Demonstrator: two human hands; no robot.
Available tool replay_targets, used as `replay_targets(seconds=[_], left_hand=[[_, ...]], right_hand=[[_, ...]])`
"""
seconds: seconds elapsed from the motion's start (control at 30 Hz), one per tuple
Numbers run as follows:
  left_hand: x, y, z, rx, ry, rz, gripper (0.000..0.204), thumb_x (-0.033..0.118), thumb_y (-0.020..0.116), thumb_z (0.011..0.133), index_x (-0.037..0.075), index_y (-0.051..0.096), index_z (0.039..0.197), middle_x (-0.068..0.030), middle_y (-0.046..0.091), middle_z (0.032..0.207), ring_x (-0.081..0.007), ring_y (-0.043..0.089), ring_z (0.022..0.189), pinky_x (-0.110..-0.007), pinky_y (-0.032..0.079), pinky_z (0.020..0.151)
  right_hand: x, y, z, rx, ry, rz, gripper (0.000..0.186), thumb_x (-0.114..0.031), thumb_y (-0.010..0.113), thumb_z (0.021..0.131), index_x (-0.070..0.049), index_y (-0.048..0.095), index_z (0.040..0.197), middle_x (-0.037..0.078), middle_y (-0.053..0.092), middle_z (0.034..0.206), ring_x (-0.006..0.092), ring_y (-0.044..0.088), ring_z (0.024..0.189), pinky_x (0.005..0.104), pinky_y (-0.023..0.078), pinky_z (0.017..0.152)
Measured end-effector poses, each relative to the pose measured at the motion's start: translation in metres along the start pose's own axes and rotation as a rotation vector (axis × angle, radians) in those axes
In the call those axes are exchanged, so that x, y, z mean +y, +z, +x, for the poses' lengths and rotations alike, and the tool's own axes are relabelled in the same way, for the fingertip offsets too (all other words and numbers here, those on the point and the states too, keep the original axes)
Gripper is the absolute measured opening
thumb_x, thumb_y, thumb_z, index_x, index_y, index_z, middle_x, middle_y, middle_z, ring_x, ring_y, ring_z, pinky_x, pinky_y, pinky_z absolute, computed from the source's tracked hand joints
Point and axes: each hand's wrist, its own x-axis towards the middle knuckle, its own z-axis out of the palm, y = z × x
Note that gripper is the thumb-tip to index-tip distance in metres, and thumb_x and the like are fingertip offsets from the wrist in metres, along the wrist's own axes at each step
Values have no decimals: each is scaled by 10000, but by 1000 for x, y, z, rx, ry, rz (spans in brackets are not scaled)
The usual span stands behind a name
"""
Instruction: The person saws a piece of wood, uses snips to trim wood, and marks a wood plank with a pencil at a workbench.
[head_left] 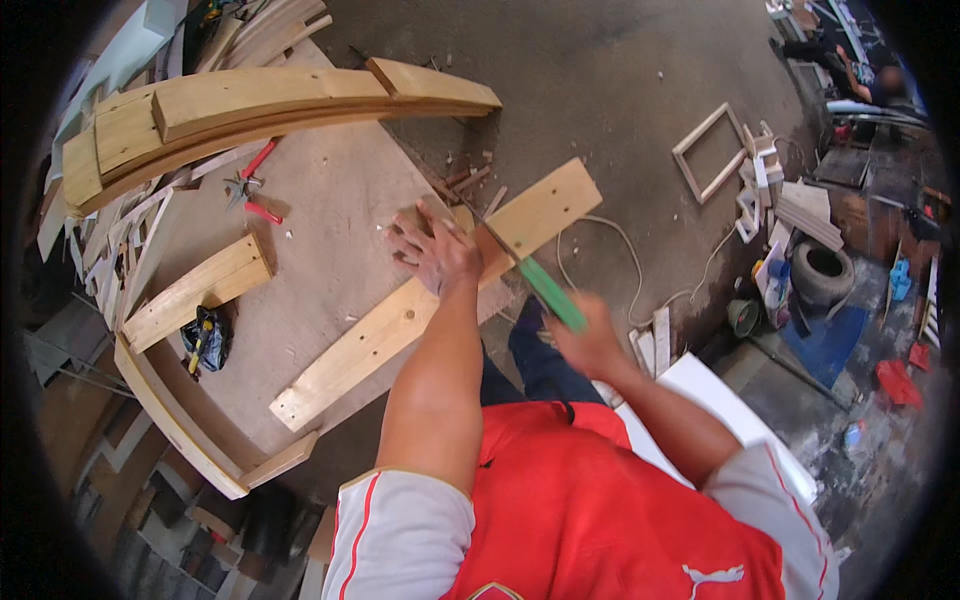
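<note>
A long pale wooden plank (358, 352) lies aslant over the edge of the work surface, its far right end jutting past it. My left hand (437, 252) rests at the plank's far edge, fingers spread. Beside that wrist, a short brown wooden piece (491, 254) lies across the plank. In my right hand (590, 340) is the green handle of a handsaw (547, 292). The saw's thin blade crosses the plank alongside the brown piece; how deep it sits in the wood I cannot tell. The right hand is slightly blurred.
On the plywood surface (330, 195) are red-handled pliers (256, 185), a short board (200, 293) and a black plastic bag (207, 338). A curved wooden beam (270, 100) spans the far left. A cord (630, 250), a wooden frame (710, 150) and a tyre (822, 268) lie right.
</note>
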Motion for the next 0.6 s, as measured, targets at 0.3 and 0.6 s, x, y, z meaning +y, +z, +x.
replay_targets(seconds=[0.3, 0.6], left_hand=[[11, -11, -12, -38, 14, -24, 597, 350, 358, 1078, 225, 283, 1657, -213, 50, 1734, -466, 24, 1585, -647, 104, 1236], [-17, -10, -4, 12, -29, 23, 602, 356, 367, 1074, 227, 285, 1657, -203, 66, 1736, -465, 24, 1588, -651, 115, 1235]], right_hand=[[18, 22, 34, 113, 7, 55, 95, -60, 651, 843, 10, 604, 800, 179, 616, 720, 248, 588, 619, 393, 465, 605], [11, -1, -45, 41, 18, 173, 103, -65, 667, 871, 19, 664, 930, 218, 637, 761, 280, 636, 670, 408, 478, 629]])
